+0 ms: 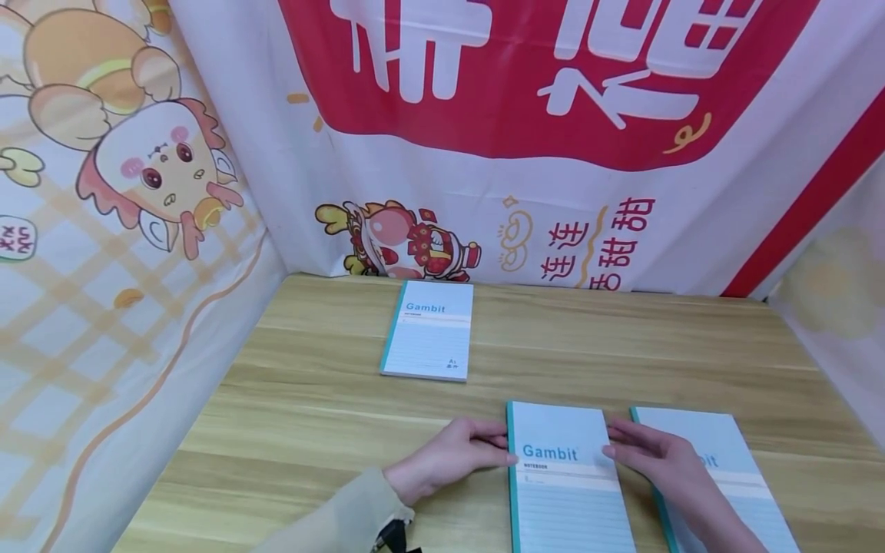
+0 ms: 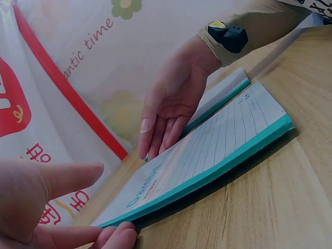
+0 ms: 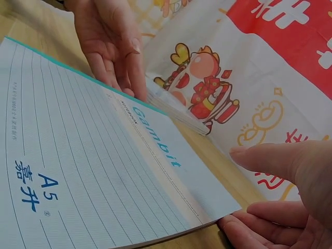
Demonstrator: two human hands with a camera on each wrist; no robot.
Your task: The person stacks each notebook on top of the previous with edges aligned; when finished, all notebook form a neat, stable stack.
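Note:
A notebook (image 1: 567,468) with a pale blue cover and teal spine lies between the two hands at the front of the table. At its spine edge, the left hand (image 1: 459,455) touches with its fingertips, and the thumb stands apart in the left wrist view. The right hand (image 1: 660,461) has its fingertips against the opposite edge, its thumb raised off the cover in the right wrist view. Partly behind the right hand and forearm lies a second matching notebook (image 1: 743,476). A third notebook (image 1: 432,330) rests farther back, near the wall cloth.
Wood-grain table (image 1: 311,407) carries all three notebooks. A printed cloth (image 1: 415,177) with red and white patterns hangs behind it, and another cartoon cloth (image 1: 104,307) borders the left side. A dark device (image 2: 228,37) sits on the right wrist.

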